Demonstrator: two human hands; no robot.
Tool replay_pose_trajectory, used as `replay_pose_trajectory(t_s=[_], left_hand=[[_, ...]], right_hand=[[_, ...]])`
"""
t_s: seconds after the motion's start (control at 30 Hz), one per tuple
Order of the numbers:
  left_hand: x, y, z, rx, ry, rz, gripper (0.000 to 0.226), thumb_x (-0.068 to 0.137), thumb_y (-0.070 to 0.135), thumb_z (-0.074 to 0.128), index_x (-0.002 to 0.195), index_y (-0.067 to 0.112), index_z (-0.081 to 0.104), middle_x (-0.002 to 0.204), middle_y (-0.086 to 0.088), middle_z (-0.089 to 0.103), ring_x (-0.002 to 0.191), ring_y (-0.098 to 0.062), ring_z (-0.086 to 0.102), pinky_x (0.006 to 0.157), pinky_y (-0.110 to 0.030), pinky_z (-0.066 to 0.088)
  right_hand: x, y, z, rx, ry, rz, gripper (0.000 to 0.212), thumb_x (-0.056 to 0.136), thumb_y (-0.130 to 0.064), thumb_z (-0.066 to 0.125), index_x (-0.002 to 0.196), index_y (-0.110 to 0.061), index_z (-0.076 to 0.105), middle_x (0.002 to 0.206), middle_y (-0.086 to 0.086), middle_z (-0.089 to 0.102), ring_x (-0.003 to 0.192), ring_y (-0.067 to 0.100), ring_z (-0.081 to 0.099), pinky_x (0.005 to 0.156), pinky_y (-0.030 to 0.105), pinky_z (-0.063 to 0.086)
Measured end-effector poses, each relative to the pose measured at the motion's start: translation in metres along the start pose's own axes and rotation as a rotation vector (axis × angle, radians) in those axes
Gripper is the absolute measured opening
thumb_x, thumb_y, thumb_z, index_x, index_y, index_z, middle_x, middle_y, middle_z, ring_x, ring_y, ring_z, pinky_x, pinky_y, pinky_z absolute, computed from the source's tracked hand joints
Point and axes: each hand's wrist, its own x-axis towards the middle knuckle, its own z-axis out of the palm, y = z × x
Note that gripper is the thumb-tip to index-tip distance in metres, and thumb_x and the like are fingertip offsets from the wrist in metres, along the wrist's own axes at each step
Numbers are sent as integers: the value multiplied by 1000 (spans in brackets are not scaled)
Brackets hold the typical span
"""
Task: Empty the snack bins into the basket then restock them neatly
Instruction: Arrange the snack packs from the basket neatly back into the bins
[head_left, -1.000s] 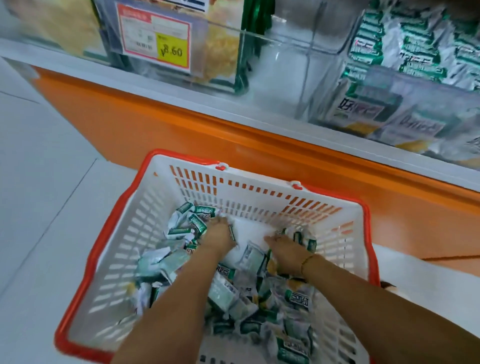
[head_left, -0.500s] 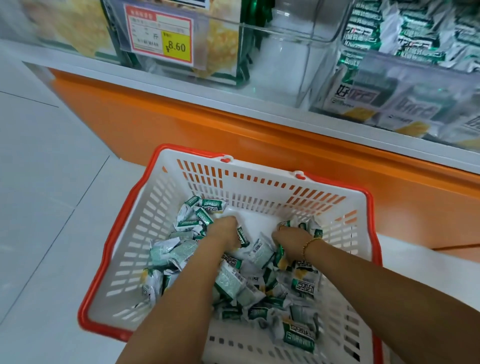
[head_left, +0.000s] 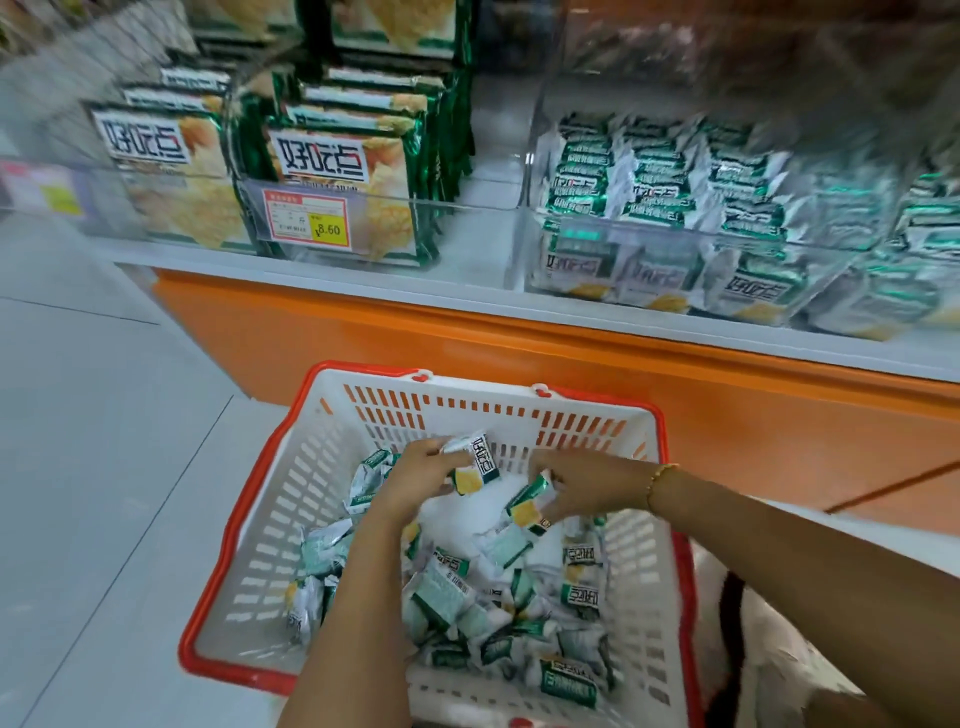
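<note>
Inside the white plastic basket with orange rim (head_left: 270, 519), the left hand (head_left: 415, 480) pinches a small green-and-white snack packet (head_left: 480, 462) and the right hand (head_left: 587, 491) grips a second one. The clear plastic bin (head_left: 623, 222) above already holds packets. I think the slippery wrappers can slide from loose fingers on the lift.
</note>
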Motion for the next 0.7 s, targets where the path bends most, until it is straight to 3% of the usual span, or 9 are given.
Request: replay_pose_trajectory(t_s=[0.07,0.17,0.3,0.37,0.43,0.53,0.63,0.7], left_hand=[[-11,17,6,-54,-85,16,33,88,17,65,120,9,61,106,-12,70,98,-28,67,91,-41,54],[-29,45,20,-53,-211,78,20,88,18,67,108,17,62,107,-18,69,94,-25,67,81,-32,57],[-55,82,57,14,-220,237,24,89,19,65,105,1,66,87,-12,62,80,-19,63,79,-34,57],[-67,98,79,-9,-192,295,28,92,23,62,105,-1,66,91,-16,61,78,-19,60,70,-29,55],[-84,112,100,-63,-195,330,35,94,38,56,107,8,68,97,-8,68,81,-14,62,77,-30,55],[-110,129,127,-94,-274,342,68,79,74,40,112,22,68,108,-2,71,101,-16,67,93,-37,51],[-133,144,148,-65,-340,452,58,73,65,45,104,21,68,96,0,73,93,-13,68,86,-27,54],[-139,158,158,-56,-308,502,49,70,57,60,104,21,67,100,-7,71,94,-16,68,86,-28,55]], right_hand=[[-29,-10,-26,0,0,-32,42,92,-32,60,124,-16,38,78,-2,48,63,10,44,55,25,38],[-70,-22,-58,-134,70,-64,35,90,-33,63,114,-19,43,81,-10,47,68,6,47,54,16,39],[-125,-28,-90,-172,211,-104,29,86,-37,67,113,-29,58,73,-16,49,61,-8,45,51,12,33],[-151,-23,-101,-73,275,-93,27,83,-37,71,107,-33,59,66,-17,50,59,-6,47,52,11,35],[-178,-15,-108,26,348,-92,32,79,-36,75,104,-33,55,67,-12,52,57,2,45,52,17,36],[-211,-1,-112,126,484,-107,34,74,-38,78,91,-28,50,66,-5,46,54,6,39,54,23,35],[-237,6,-110,138,627,-170,28,75,-43,75,77,-39,47,69,-12,41,58,3,37,58,20,33],[-252,10,-111,142,702,-202,27,78,-44,70,98,-49,52,79,-16,40,69,-5,43,63,16,37]])
